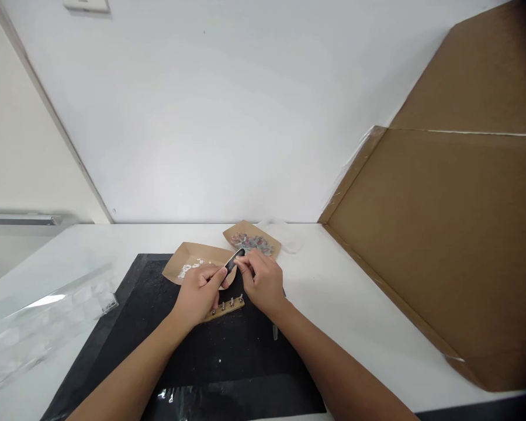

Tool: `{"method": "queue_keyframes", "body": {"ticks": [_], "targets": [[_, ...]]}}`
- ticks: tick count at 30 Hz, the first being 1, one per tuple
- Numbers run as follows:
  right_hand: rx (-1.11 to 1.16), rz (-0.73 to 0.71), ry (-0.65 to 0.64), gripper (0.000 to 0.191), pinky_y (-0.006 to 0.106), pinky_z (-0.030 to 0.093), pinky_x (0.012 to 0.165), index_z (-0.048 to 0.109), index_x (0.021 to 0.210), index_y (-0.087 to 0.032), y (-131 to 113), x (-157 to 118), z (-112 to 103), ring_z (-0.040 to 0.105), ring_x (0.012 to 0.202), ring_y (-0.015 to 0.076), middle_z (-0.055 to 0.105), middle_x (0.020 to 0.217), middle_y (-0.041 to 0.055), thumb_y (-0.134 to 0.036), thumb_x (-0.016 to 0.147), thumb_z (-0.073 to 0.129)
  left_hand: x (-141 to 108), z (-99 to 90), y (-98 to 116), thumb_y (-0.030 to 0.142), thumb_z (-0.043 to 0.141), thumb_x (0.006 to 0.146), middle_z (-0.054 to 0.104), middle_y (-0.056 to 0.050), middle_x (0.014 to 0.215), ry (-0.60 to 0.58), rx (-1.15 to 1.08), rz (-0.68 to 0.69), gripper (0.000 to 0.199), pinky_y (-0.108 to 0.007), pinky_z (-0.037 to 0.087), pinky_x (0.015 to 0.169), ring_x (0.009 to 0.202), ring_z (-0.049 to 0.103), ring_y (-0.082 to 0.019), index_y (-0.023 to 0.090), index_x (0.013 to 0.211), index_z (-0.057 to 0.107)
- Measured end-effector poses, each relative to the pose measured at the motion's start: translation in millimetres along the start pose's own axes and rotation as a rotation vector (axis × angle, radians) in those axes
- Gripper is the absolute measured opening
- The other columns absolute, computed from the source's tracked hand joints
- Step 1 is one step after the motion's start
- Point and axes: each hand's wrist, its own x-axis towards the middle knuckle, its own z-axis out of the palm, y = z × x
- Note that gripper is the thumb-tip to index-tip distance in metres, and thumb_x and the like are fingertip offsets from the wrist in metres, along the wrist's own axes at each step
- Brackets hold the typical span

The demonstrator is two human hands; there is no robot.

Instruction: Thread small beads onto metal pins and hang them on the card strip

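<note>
My left hand (200, 292) grips a narrow black strip (231, 262) with a rounded end and a pale edge. It points up and to the right, above the near edge of a brown paper tray (175, 266) holding small white pieces (186, 269). My right hand (263, 280) is closed in a pinch at the strip's upper end, with a tiny pale piece at its fingertips that I cannot make out. Just below the hands, a wooden bar (225, 310) carries several upright metal posts, and my left hand covers its left end.
A second paper tray (267, 238) with small wrapped coloured pieces stands behind, beside a clear plastic bag (289, 234). Under my hands lies a black mat (228, 356). Clear packaging (52, 321) lies on the left; a cardboard panel (447, 234) stands at the right.
</note>
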Motion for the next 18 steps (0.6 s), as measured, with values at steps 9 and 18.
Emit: {"method": "queue_keyframes", "body": {"ticks": [9, 18], "targets": [[0.027, -0.003, -0.024, 0.024, 0.032, 0.04, 0.068, 0.066, 0.087, -0.022, -1.9, -2.4, -0.9, 0.063, 0.071, 0.0179, 0.069, 0.078, 0.0027, -0.03, 0.107, 0.056, -0.4, 0.1, 1.8, 0.056, 0.052, 0.098, 0.052, 0.005, 0.037, -0.008, 0.026, 0.006, 0.048, -0.026, 0.039, 0.049, 0.033, 0.047, -0.012, 0.019, 0.069, 0.063], [0.018, 0.037, 0.015, 0.027, 0.03, 0.04, 0.064, 0.067, 0.085, -0.021, 0.3, -2.4, -3.4, 0.06, 0.068, 0.0165, 0.068, 0.075, 0.0024, -0.032, 0.107, 0.056, 0.0, -0.8, 2.9, 0.055, 0.05, 0.1, 0.052, 0.006, 0.037, -0.03, 0.062, 0.02, 0.049, -0.026, 0.043, 0.055, 0.035, 0.049, -0.012, 0.019, 0.069, 0.062]]}}
